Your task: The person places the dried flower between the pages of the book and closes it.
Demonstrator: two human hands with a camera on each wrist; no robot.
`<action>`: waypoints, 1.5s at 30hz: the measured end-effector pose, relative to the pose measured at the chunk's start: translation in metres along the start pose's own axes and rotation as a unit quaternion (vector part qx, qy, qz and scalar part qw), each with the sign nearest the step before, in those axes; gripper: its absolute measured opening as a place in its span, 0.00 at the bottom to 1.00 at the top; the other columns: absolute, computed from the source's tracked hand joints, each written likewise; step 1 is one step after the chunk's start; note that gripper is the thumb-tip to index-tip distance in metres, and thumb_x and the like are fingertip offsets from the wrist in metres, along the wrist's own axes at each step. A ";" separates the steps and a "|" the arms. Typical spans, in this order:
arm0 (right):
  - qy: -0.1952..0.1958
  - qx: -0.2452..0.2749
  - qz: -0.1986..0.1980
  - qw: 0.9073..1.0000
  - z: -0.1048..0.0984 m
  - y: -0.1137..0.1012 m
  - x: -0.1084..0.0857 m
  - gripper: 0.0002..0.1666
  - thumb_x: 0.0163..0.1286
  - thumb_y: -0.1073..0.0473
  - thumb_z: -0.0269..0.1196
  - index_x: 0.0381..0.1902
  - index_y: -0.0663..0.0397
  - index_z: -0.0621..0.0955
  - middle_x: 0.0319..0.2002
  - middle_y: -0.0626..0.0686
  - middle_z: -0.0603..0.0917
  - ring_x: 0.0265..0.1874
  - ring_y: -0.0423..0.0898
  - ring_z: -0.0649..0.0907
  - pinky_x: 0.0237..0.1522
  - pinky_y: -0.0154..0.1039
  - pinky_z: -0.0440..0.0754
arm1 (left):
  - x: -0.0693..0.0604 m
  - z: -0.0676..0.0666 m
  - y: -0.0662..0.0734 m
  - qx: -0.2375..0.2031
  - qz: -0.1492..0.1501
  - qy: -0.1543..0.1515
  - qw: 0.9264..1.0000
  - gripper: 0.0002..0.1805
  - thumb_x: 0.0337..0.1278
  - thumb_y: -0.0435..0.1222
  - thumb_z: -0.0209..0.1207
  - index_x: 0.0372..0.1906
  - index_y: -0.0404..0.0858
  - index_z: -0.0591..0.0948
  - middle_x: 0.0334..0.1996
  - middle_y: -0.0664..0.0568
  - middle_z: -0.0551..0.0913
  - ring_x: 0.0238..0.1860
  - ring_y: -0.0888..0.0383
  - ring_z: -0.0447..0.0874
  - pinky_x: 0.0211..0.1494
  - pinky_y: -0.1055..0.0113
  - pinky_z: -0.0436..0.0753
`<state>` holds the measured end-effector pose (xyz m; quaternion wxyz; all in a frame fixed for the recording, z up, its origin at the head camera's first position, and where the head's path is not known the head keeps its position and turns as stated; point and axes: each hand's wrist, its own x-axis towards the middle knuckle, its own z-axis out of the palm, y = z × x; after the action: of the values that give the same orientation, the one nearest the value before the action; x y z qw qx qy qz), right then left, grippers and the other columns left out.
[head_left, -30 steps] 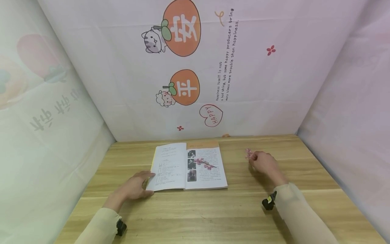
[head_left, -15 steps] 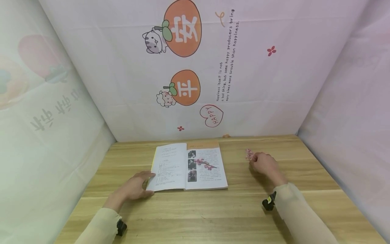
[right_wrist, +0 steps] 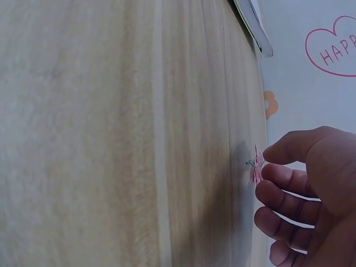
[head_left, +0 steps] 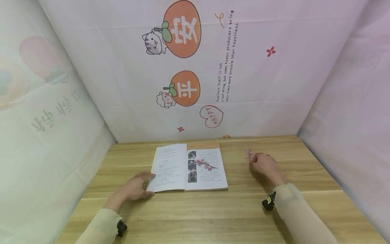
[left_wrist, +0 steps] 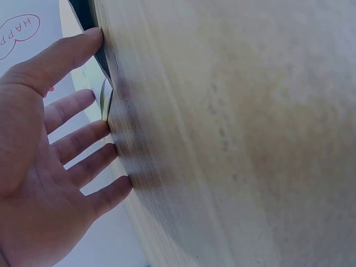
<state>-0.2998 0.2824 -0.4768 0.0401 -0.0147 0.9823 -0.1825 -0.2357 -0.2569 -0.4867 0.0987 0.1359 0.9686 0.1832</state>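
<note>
An open book [head_left: 169, 169] lies on the table, with a pink blossom sprig [head_left: 205, 164] on its right page. My left hand [head_left: 135, 186] touches the book's left edge, fingers spread and mostly straight, thumb at the near corner. In the left wrist view, the fingertips of the left hand [left_wrist: 55, 133] meet the edge of the book and the tabletop. To the right of the book, my right hand [head_left: 265, 165] has its fingers curled, thumb and index finger at a second pink blossom sprig [head_left: 248, 154]. The right wrist view shows this sprig [right_wrist: 256, 167] at their tips; its stem is hidden.
The wooden table [head_left: 195, 217] meets a white printed cloth wall [head_left: 250, 115] at the back. Cloth walls also stand at the left [head_left: 61, 149] and right [head_left: 344, 135]. A small black camera sits on each wrist.
</note>
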 end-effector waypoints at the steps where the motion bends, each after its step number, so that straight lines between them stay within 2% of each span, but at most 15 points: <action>1: -0.001 -0.002 0.002 1.000 0.000 0.000 0.000 0.10 0.70 0.54 0.54 0.30 0.48 0.78 0.25 0.49 0.79 0.23 0.46 0.75 0.22 0.37 0.69 | 0.000 0.000 0.000 0.001 0.000 0.000 1.000 0.43 0.51 0.50 0.72 0.72 0.43 0.70 0.75 0.40 0.65 0.75 0.37 0.61 0.75 0.41 0.65; 14: -0.007 -0.018 0.005 1.000 0.001 0.001 0.000 0.10 0.69 0.54 0.53 0.32 0.48 0.79 0.26 0.49 0.80 0.25 0.46 0.75 0.23 0.38 0.70 | 0.002 0.002 -0.003 0.006 0.001 0.005 1.000 0.43 0.51 0.50 0.72 0.72 0.43 0.70 0.74 0.41 0.66 0.74 0.38 0.63 0.75 0.41 0.66; 22: -0.011 -0.032 0.011 0.999 0.002 0.001 0.000 0.10 0.69 0.55 0.53 0.28 0.47 0.78 0.25 0.49 0.78 0.26 0.47 0.74 0.24 0.39 0.69 | 0.001 0.002 -0.003 0.004 0.005 0.005 1.000 0.43 0.51 0.50 0.72 0.72 0.43 0.70 0.74 0.40 0.66 0.74 0.37 0.62 0.75 0.41 0.67; 28: -0.012 -0.039 0.001 0.999 0.000 0.001 -0.001 0.10 0.70 0.56 0.55 0.31 0.48 0.82 0.26 0.49 0.81 0.26 0.47 0.76 0.24 0.40 0.72 | 0.000 0.000 -0.001 0.002 0.005 0.006 1.000 0.42 0.51 0.49 0.72 0.72 0.42 0.70 0.74 0.39 0.66 0.74 0.36 0.63 0.74 0.40 0.66; 35: -0.002 -0.047 0.005 0.999 0.000 0.001 0.000 0.14 0.68 0.57 0.53 0.21 0.47 0.78 0.21 0.50 0.77 0.23 0.47 0.73 0.22 0.40 0.69 | 0.000 0.000 0.000 0.005 0.004 0.005 1.000 0.42 0.51 0.49 0.72 0.72 0.42 0.70 0.74 0.39 0.66 0.74 0.36 0.62 0.75 0.40 0.66; 38: 0.000 -0.050 0.007 0.999 0.000 0.002 0.001 0.14 0.68 0.58 0.53 0.26 0.47 0.82 0.26 0.51 0.83 0.26 0.46 0.76 0.24 0.41 0.73 | 0.000 0.000 0.000 0.009 0.004 0.005 1.000 0.42 0.52 0.49 0.71 0.72 0.42 0.70 0.74 0.39 0.66 0.74 0.36 0.62 0.75 0.40 0.66; 41: -0.002 -0.051 0.009 0.999 0.000 0.001 0.000 0.14 0.68 0.59 0.53 0.24 0.48 0.82 0.26 0.51 0.83 0.26 0.46 0.76 0.23 0.40 0.73 | 0.000 0.000 0.001 0.010 0.005 0.003 1.000 0.42 0.52 0.49 0.71 0.72 0.42 0.70 0.74 0.38 0.66 0.74 0.36 0.62 0.75 0.40 0.66; 45: -0.008 -0.047 0.012 0.999 -0.002 0.000 0.000 0.18 0.67 0.60 0.52 0.16 0.47 0.73 0.19 0.50 0.76 0.22 0.46 0.72 0.21 0.38 0.68 | -0.001 0.000 0.002 0.009 0.005 0.001 1.000 0.42 0.52 0.50 0.71 0.72 0.42 0.70 0.74 0.38 0.66 0.74 0.36 0.62 0.75 0.40 0.66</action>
<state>-0.2997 0.2834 -0.4750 0.0491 -0.0061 0.9895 -0.1355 -0.2344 -0.2553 -0.4854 0.0960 0.1411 0.9697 0.1750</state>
